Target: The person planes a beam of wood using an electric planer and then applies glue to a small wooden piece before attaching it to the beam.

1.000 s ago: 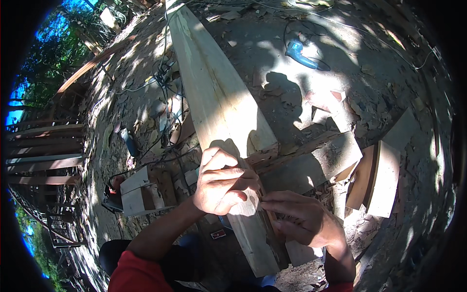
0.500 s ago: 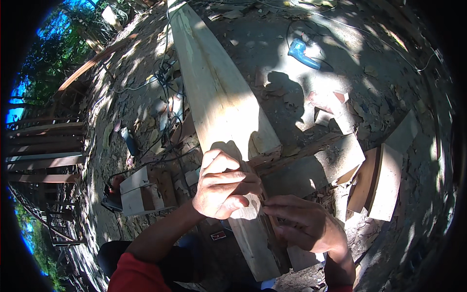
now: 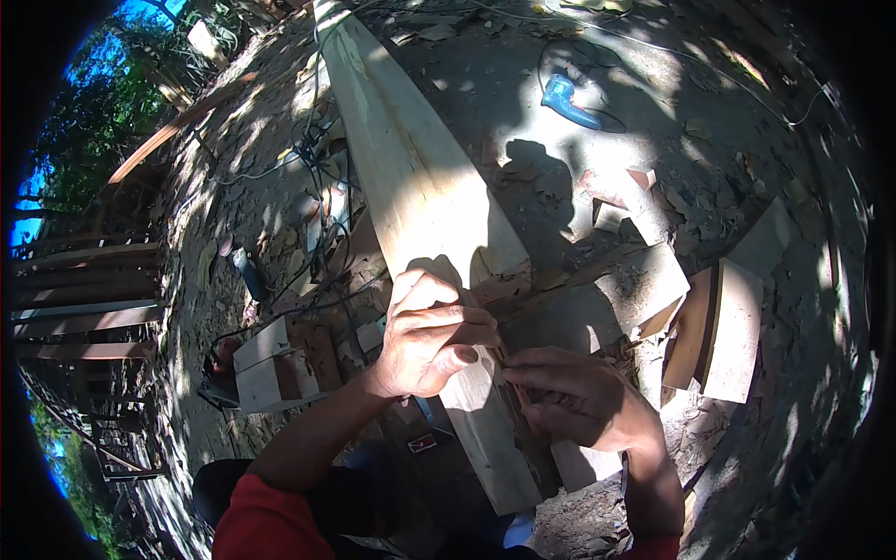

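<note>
A narrow wooden piece [image 3: 485, 448] runs toward me below the near end of a long, wide plank [image 3: 420, 177]. Over its upper end sits my left hand [image 3: 429, 336], fingers curled and thumb bent in; whatever they hold is hidden. Against the right edge of the same piece is my right hand [image 3: 583, 397], its thumb and fingers drawn together. What lies between those fingertips is too small and shaded to name. Both hands are close together, with the wood's sunlit face showing between them.
A blue corded power tool [image 3: 569, 103] lies on the ground at far right. Cut wood blocks [image 3: 733, 331] are at right, more blocks [image 3: 280, 364] at left. Dark cables [image 3: 313, 159] tangle left of the plank. A small red-and-black rectangular thing [image 3: 422, 444] lies near my left forearm.
The view has shifted slightly, so the ground things sit a little differently in the picture. My hands keep nearly the same places on the wood; my right-hand fingers look slightly more curled.
</note>
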Tool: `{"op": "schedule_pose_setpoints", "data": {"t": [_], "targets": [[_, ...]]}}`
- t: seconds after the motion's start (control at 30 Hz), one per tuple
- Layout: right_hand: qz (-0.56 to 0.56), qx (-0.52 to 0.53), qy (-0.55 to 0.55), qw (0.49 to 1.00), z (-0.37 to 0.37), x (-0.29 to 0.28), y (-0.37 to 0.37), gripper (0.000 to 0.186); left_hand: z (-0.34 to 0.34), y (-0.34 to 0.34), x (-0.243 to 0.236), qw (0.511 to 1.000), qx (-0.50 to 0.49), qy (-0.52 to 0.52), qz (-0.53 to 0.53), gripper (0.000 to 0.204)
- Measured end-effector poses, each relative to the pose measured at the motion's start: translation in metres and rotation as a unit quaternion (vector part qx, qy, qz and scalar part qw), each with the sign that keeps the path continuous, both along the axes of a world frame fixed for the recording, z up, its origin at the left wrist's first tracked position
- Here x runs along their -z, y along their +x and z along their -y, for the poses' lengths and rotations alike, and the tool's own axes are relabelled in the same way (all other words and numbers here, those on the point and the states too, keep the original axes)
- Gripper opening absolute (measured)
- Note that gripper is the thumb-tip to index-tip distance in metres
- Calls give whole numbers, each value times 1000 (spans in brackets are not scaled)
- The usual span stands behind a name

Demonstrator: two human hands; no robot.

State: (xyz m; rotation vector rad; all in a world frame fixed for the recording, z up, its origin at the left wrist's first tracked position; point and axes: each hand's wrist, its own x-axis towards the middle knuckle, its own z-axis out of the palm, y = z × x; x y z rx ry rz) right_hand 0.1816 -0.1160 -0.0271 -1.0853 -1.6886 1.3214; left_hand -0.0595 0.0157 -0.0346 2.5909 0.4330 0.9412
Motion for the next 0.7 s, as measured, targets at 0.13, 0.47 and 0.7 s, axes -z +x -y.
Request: {"op": "schedule_pose_setpoints", "data": {"t": [0.13, 0.47, 0.7], "targets": [[-9, -14, -17, 1000, -1, 5, 1, 44, 1, 0, -1, 1000, 0, 8, 11, 35], [-19, -17, -70, 997, -2, 3, -1, 43, -1, 1, -7, 998, 37, 49, 20, 23], [-84, 7, -150, 985, 3, -4, -4, 38, 3, 3, -5, 999, 38, 12, 22, 19]]}}
